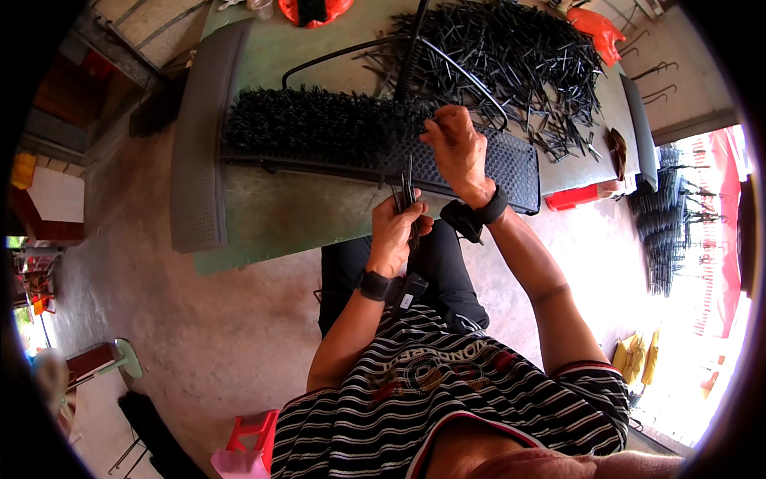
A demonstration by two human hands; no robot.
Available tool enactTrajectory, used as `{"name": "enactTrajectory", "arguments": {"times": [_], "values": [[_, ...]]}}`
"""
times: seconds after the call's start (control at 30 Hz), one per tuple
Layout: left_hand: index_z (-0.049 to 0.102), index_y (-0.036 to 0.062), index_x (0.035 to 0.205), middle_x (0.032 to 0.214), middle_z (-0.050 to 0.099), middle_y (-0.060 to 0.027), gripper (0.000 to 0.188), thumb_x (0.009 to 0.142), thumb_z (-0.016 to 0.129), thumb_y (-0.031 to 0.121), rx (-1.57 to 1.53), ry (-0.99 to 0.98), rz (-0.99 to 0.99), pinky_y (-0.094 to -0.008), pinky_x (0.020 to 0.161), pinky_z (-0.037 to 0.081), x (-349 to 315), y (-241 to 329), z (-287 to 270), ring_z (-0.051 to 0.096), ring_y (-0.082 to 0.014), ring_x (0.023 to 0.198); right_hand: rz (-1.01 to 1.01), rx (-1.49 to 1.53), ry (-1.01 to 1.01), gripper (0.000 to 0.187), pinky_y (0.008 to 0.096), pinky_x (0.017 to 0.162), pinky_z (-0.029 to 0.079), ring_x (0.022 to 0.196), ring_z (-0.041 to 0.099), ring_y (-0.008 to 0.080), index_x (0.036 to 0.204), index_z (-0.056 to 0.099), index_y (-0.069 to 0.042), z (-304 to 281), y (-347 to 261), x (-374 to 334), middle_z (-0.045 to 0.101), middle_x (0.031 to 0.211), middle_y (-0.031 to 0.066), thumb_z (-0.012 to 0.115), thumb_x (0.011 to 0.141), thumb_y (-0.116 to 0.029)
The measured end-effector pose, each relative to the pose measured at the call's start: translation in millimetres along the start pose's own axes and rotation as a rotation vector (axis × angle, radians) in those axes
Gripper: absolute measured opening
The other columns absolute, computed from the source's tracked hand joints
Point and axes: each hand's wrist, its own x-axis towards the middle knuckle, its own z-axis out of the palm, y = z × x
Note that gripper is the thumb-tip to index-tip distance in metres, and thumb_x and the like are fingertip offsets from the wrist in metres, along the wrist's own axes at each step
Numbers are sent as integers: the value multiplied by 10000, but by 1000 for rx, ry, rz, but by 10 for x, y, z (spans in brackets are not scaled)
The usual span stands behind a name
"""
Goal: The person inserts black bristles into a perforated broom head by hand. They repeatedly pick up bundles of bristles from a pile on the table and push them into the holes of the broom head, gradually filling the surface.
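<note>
A long black perforated panel [511, 164] lies across the table in front of me. Dense black bristle-like strips [303, 124] cover its left and middle part, while rows of holes show bare at the right end. My left hand [389, 235] is closed around a small bundle of thin black strips [407, 191], their ends pointing up near the panel's front edge. Over the panel, where the bristles meet the bare holes, my right hand [458, 152] has its fingers pinched together. Whether a strip is between those fingertips I cannot make out.
Black loose strips [519, 64] are heaped on the green table [271, 215] behind the panel. A bent black metal frame [343, 54] rises over it. Grey curved panel [206, 152] lines the table's left end. Red bags [597, 33] and a red stool [254, 435] are also around.
</note>
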Motion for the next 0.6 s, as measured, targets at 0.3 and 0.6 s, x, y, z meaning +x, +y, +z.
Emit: {"name": "enactTrajectory", "arguments": {"times": [0.3,0.6], "values": [[603,5,1030,753,606,-63,218,819,640,45,98,76,57,-272,486,506,3,13,39,603,-160,561,-342,-477,-238,87,427,548,464,656,586,334,835,584,-48,57,160,91,570,713,137,594,826,-133],[575,-6,863,725,588,-32,89,826,634,49,377,151,231,-215,436,472,63,-106,104,565,-99,532,-171,-698,-539,324,388,506,477,556,603,317,610,617,-46,28,-193,-188,582,556,126,705,706,-343]]}}
